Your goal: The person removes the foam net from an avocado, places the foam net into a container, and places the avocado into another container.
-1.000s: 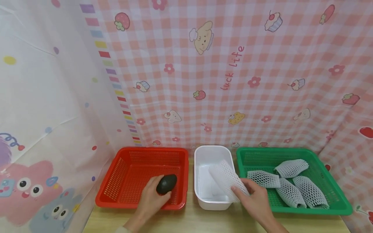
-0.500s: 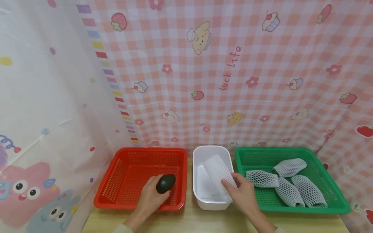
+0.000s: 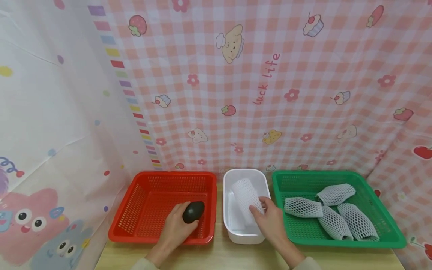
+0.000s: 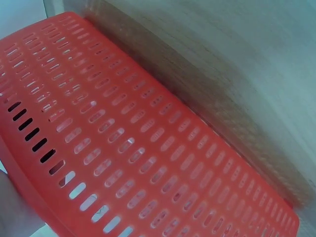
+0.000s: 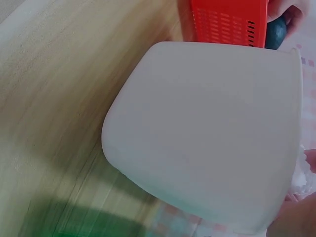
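My left hand (image 3: 177, 227) grips a dark green avocado (image 3: 193, 212) just above the floor of the red basket (image 3: 135, 210). The red basket's slotted outer wall (image 4: 123, 148) fills the left wrist view. My right hand (image 3: 268, 221) holds a white foam net sleeve (image 3: 246, 195) over the white tub (image 3: 236, 176), fingers curled on its lower end. The right wrist view shows the white tub's outer wall (image 5: 207, 128), the red basket (image 5: 224, 22) and the avocado (image 5: 275, 33) behind it.
A green basket (image 3: 388, 228) at the right holds several more white foam net sleeves (image 3: 332, 215). The three containers stand in a row on a wooden table (image 3: 222, 257). Pink chequered cloth (image 3: 270, 93) hangs close behind and at both sides.
My right hand has carried the foam net sleeve leftward from the green basket's edge to over the white tub. The left hand and avocado have barely moved.
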The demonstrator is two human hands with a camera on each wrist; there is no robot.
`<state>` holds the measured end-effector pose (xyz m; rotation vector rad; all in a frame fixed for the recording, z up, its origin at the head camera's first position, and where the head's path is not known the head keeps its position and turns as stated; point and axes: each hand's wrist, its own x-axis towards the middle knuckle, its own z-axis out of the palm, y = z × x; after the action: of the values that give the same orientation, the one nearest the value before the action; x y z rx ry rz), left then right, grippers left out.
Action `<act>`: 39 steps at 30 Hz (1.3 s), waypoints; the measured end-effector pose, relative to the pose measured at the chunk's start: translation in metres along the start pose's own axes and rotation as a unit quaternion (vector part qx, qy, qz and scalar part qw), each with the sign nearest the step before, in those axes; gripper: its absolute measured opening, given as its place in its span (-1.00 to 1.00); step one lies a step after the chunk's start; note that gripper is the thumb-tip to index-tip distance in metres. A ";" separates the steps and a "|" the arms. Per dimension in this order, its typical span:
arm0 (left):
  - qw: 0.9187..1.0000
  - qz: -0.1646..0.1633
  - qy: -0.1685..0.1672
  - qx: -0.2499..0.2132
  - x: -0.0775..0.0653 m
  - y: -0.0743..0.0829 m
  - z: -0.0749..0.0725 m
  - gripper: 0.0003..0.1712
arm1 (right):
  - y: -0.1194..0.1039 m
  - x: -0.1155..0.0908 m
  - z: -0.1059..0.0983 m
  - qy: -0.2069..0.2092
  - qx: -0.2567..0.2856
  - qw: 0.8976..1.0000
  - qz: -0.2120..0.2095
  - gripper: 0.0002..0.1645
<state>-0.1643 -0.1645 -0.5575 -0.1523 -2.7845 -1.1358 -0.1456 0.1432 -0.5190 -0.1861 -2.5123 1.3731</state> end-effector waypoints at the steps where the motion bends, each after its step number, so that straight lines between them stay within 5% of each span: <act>1: 1.000 -0.001 -0.001 0.000 0.000 0.000 0.000 -0.19 | 0.000 0.000 0.001 0.000 -0.007 1.000 0.003 -0.55; 6: 1.000 -0.005 -0.006 0.003 0.000 -0.001 0.000 -0.18 | -0.003 0.000 0.005 -0.015 -0.017 1.000 0.019 -0.54; 15: 1.000 -0.013 -0.025 0.004 0.000 -0.002 0.000 -0.21 | -0.004 -0.002 0.010 -0.119 0.011 0.993 0.003 -0.56; 25: 0.996 -0.016 -0.076 0.038 0.005 -0.003 0.002 -0.22 | -0.001 0.000 -0.002 -0.079 0.016 0.994 -0.079 -0.73; 32: 0.992 -0.033 -0.118 0.042 0.010 -0.002 0.002 -0.26 | 0.001 0.003 -0.027 -0.050 -0.024 0.994 -0.092 -0.57; 39: 0.990 -0.004 -0.129 0.056 0.014 -0.004 0.002 -0.23 | 0.017 0.005 -0.061 -0.015 -0.061 0.992 -0.107 -0.39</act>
<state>-0.1786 -0.1651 -0.5592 -0.2959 -3.0677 -1.0241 -0.1323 0.2026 -0.5016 0.0788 -2.5554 1.1490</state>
